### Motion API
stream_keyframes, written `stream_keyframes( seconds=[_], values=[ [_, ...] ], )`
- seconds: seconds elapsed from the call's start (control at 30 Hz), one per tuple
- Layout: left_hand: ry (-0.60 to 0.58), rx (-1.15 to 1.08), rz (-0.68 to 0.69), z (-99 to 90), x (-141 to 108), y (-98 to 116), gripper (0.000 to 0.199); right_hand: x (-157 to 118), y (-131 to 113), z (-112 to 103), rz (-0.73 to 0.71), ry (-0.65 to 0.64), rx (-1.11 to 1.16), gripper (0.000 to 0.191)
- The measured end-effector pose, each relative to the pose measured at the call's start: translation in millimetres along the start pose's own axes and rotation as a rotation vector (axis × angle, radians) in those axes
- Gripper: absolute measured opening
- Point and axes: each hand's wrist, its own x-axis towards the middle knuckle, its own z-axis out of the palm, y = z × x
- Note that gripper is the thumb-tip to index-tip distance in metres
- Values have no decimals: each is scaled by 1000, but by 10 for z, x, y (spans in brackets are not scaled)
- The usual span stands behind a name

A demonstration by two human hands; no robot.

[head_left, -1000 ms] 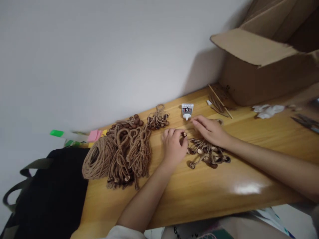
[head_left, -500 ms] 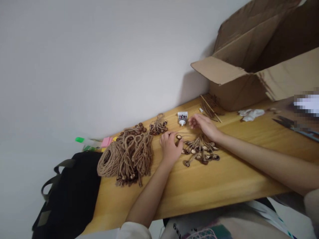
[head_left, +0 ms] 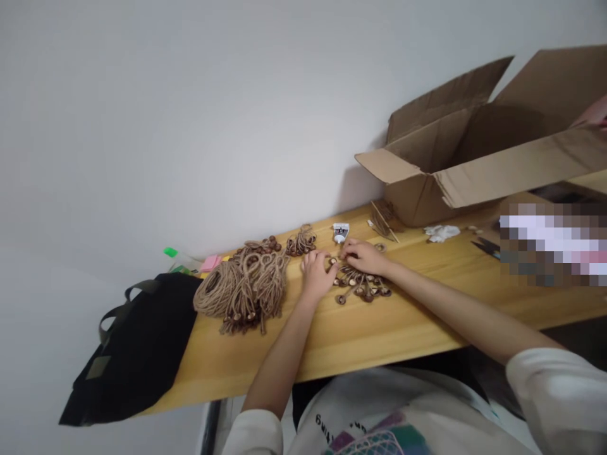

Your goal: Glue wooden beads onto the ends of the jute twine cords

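Note:
My left hand (head_left: 318, 273) rests on the wooden table, its thumb and fingers around a small brown piece with a pale cut face (head_left: 333, 261). Close on its right, my right hand (head_left: 363, 258) has its fingers bent together over the cords; what they pinch is too small to make out. Below the right hand a bunch of twine cords with brown, pale-faced ends (head_left: 364, 289) is spread out. A small glue tube (head_left: 340, 232) lies just behind the hands. Left of them are thick twine bundles (head_left: 251, 284) and a smaller corded bunch (head_left: 301, 241).
A black bag (head_left: 137, 354) covers the table's left end, near pink sticky notes (head_left: 210, 263). An open cardboard box (head_left: 417, 199) stands at the back right. Crumpled white tissue (head_left: 442, 233) and dark scissors (head_left: 486, 248) lie before it. A thin stick (head_left: 385, 221) leans near the box.
My right hand has moved left toward my left hand, and its fingers have come down to the cords. The camera view has shifted, showing more of the box and table on the right.

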Motion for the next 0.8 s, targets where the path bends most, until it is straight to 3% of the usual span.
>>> stream_keyframes(
  seconds=[0.2, 0.43, 0.57, 0.7, 0.8],
  values=[
    [-21, -78, 71, -37, -16, 5, 13, -58, -26, -39, 15, -2, 20, 20],
    [-18, -123, 76, -11, 25, -52, 15, -65, -32, -38, 84, 36, 128, 18],
    [-17, -124, 79, 7, 38, -71, 18, -42, -15, -104, 156, 122, 238, 20],
    [-23, -129, 79, 2, 43, -69, 21, -64, -185, -470, 159, 214, 503, 19],
    [-35, -137, 74, -10, 50, -57, 21, -64, -460, -1043, 79, 289, 646, 14]
  ],
)
